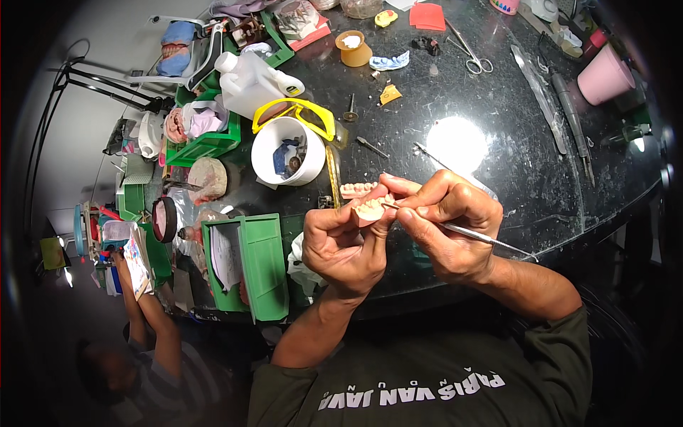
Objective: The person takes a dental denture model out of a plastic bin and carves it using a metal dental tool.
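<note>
My left hand (346,249) holds a small dental model (370,211), a pinkish base with a row of cream teeth, between thumb and fingers. In my right hand (455,228) is a thin metal dental carving tool (491,240), gripped like a pen. Its tip meets or nearly meets the teeth; I cannot tell which. The tool's back end points to the lower right. Both hands are close together above the near edge of the black table (555,206). Just behind my left fingers lies another pink row of teeth (357,190), partly covered.
Left of my hands stand a white tub (263,165), yellow goggles (313,114), a translucent jug (245,92) and a green bin (265,267). Scissors (473,57), a handpiece (569,114) and a pink cup (605,77) lie farther off. A co-worker's arms (153,313) show at the far left.
</note>
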Demonstrator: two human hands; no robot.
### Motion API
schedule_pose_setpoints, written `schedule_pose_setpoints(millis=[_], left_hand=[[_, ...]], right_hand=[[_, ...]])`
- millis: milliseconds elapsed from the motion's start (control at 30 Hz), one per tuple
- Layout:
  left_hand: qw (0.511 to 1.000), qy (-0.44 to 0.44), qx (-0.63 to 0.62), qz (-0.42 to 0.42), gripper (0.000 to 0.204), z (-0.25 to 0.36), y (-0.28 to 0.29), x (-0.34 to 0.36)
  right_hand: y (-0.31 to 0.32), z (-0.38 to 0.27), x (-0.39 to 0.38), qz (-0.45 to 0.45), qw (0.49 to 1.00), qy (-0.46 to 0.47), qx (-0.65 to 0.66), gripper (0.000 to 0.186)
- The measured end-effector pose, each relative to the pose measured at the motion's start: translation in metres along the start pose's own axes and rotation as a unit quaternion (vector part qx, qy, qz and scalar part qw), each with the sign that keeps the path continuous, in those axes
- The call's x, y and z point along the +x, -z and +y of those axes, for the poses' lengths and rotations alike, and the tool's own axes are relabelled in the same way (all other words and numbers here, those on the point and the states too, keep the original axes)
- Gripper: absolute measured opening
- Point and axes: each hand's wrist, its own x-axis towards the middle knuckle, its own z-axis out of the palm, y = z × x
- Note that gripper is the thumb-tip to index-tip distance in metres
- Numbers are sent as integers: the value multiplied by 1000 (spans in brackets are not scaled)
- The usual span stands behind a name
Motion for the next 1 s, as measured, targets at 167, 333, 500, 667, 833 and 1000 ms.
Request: schedule_pose_setpoints(millis=[167, 333, 500, 667, 833, 1000], left_hand=[[999, -38, 25, -27, 42, -4, 5, 2], [997, -38, 41, -50, 42, -4, 10, 2], [995, -45, 57, -64, 43, -5, 14, 1], [999, -34, 3, -31, 45, -8, 9, 1], [999, -52, -4, -13, 45, -8, 5, -1], [995, -81, 44, -49, 39, -8, 9, 4]], right_hand=[[0, 1, 1, 1, 1000, -19, 4, 27], [4, 0, 3, -4, 999, -32, 9, 28], [5, -2, 5, -32, 999, -30, 16, 26], [1, -3, 2, -8, 999, -27, 21, 22], [-2, -3, -2, 20, 1000, -17, 15, 21], [3, 0, -1, 0, 999, -36, 31, 24]])
